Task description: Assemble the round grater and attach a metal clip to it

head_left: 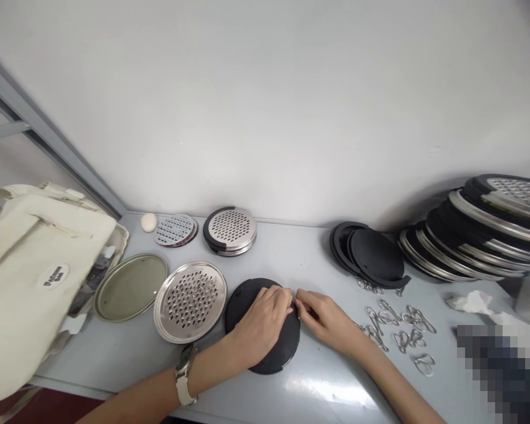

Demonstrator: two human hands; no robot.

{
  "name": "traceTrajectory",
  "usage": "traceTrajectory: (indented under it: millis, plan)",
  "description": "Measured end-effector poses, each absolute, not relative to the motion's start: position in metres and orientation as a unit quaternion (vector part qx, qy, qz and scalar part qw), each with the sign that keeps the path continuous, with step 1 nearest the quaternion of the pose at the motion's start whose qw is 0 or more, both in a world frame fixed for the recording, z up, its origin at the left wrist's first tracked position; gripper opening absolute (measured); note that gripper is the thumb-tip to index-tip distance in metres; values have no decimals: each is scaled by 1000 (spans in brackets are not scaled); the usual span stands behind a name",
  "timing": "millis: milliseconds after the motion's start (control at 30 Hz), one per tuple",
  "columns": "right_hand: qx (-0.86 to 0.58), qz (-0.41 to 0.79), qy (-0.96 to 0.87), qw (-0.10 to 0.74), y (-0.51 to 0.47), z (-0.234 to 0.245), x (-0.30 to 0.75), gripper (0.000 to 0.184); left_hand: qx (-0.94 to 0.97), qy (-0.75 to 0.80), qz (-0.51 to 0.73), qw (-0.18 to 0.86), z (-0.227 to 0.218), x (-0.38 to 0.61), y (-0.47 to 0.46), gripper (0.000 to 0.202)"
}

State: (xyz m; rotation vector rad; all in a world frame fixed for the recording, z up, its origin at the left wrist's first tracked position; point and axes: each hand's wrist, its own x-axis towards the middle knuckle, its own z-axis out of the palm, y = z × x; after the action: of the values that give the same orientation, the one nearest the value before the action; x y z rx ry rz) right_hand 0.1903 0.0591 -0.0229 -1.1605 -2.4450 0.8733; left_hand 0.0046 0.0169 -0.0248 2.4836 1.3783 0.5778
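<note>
A black round plate (277, 347) lies flat on the grey table in front of me. Across its top reaches my left hand (267, 321), its fingers curled closed at the right part of the plate. My right hand (317, 315) pinches at the plate's right rim, close to the left fingertips. Something small and silvery glints between the hands, mostly hidden by the fingers. Left of the plate is a round metal grater disc (191, 300), and beyond that a greenish round metal lid (131, 287).
Several wire clips (388, 315) lie to the right. Behind them are black round parts (375, 256) and a tall leaning stack of discs (481, 235). Smaller grater discs (232, 228) and perforated discs (175, 229) sit along the wall. A cream bag (39, 282) stands left.
</note>
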Motion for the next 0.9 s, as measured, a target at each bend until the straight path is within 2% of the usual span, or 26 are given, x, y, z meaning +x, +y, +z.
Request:
traceTrajectory:
  millis: [333, 900]
  plan:
    - [-402, 344, -834, 158, 60, -27, 191, 28, 857, 473, 185, 80, -25, 6, 17, 12]
    - [-394, 340, -840, 153, 60, -24, 192, 26, 856, 472, 191, 85, -25, 6, 17, 13]
